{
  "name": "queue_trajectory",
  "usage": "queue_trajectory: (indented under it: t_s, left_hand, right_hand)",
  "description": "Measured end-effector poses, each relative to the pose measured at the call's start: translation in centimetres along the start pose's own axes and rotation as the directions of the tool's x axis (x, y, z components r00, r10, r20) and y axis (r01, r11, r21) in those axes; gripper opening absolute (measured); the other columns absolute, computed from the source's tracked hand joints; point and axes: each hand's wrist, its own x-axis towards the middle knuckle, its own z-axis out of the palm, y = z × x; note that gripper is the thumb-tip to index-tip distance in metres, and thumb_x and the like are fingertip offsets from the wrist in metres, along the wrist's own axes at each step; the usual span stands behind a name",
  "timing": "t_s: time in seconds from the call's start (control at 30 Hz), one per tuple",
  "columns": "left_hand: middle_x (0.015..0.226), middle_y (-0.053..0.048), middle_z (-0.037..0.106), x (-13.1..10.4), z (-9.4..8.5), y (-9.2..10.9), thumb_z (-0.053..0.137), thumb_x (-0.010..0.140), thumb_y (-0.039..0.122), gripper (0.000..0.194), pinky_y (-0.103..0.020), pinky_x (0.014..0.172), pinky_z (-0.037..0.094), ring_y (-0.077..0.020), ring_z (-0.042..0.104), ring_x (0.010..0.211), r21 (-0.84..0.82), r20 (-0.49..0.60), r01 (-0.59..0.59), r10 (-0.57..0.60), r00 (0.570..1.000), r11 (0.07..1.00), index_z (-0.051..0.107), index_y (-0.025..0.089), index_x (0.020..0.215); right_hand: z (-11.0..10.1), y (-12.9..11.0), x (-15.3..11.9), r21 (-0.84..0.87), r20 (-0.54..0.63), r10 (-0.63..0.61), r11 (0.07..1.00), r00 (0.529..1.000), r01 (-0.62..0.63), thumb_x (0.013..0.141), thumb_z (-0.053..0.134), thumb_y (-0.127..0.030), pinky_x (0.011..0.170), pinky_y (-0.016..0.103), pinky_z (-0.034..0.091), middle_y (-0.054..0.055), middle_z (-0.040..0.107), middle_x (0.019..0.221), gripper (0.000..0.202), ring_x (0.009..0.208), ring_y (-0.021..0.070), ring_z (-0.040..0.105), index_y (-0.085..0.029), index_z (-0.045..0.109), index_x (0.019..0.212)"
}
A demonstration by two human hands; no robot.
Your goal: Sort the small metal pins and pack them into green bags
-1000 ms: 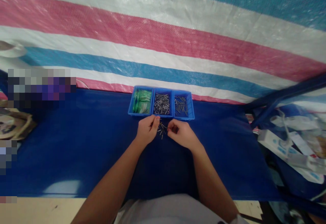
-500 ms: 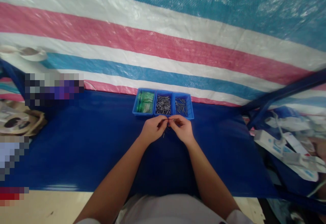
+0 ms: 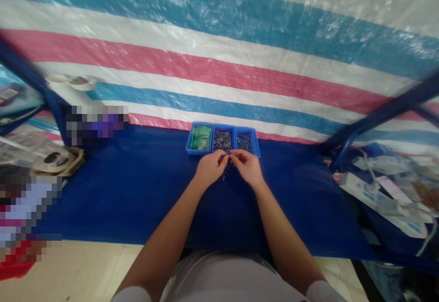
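My left hand (image 3: 211, 168) and my right hand (image 3: 247, 167) meet fingertip to fingertip just in front of a blue three-part tray (image 3: 192, 151). Both are closed in a pinch; whatever lies between the fingers is too small to make out. Thin dark metal pieces (image 3: 224, 173) show on the table just below the fingertips. In the tray's left compartment are green-tinted plastic packets (image 3: 200, 136). Short metal pins or screws (image 3: 222, 140) fill the middle compartment, and longer-looking thin metal pieces (image 3: 244, 142) lie in the right one.
Dark blue sheeting covers the table (image 3: 137, 187). A striped tarp (image 3: 219, 68) hangs behind it. To the right are a white power strip (image 3: 384, 206) and plastic bags, beside a blue metal frame (image 3: 373, 114). White rolls (image 3: 73, 92) and a cardboard box (image 3: 73, 162) stand at left.
The camera view has shifted, bringing more of the left side into sight. My hands remain pinched together in front of the tray, with only slight finger movement.
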Motion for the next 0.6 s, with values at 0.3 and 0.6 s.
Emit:
queue_trajectory:
  t_s: [0.3, 0.6]
  left_hand:
    - [0.066, 0.001, 0.063, -0.8, 0.5, -0.9, 0.051, 0.090, 0.035, 0.021, -0.024, 0.059, 0.039, -0.0111, 0.053, 0.056, -0.069, -0.071, 0.041, -0.046, 0.996, 0.997, 0.066, 0.019, 0.090]
    - [0.060, 0.004, 0.058, -0.9, 1.1, -2.3, 0.054, 0.087, 0.030, 0.019, -0.021, 0.057, 0.040, -0.0088, 0.050, 0.052, -0.146, -0.055, 0.041, -0.049, 0.997, 0.988, 0.068, 0.018, 0.092]
  right_hand:
    - [0.9, 1.4, -0.4, 0.026, -0.007, -0.008, 1.000, 1.000, 0.008, 0.079, 0.065, -0.039, 0.066, 0.033, 0.057, 0.006, 0.073, 0.080, 0.027, 0.068, 0.0184, 0.069, -0.018, 0.071, 0.096]
    - [1.1, 2.9, -0.6, 0.032, -0.012, 0.012, 0.999, 1.000, -0.012, 0.080, 0.065, -0.039, 0.064, 0.030, 0.056, 0.006, 0.073, 0.080, 0.026, 0.067, 0.0176, 0.069, -0.018, 0.071, 0.094]
